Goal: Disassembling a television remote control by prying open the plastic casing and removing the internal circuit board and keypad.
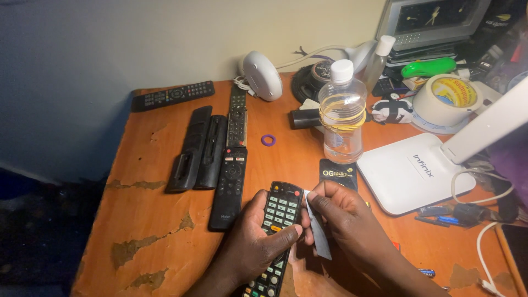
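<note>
Item: black remote (278,220), at 6 o'clock on the bench (154,220), clamped in my left hand (250,247). My right hand (341,217) pinches a grey strip (318,228) against its side. Strip not yet seated, I judge. Spare remotes (212,151) at 10 o'clock.

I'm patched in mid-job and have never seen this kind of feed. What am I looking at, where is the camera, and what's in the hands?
There is no machine here: one camera sits on a person's head and looks down at their two bare hands over a worn orange table. The left hand grips a black remote control with coloured buttons, thumb across its keys. The right hand holds a thin pale strip against the remote's side; what the strip is I cannot tell. On the table lie several other black remotes, a small purple ring, a clear plastic bottle with rubber bands round it, a roll of tape and the white base of a desk lamp.
</note>
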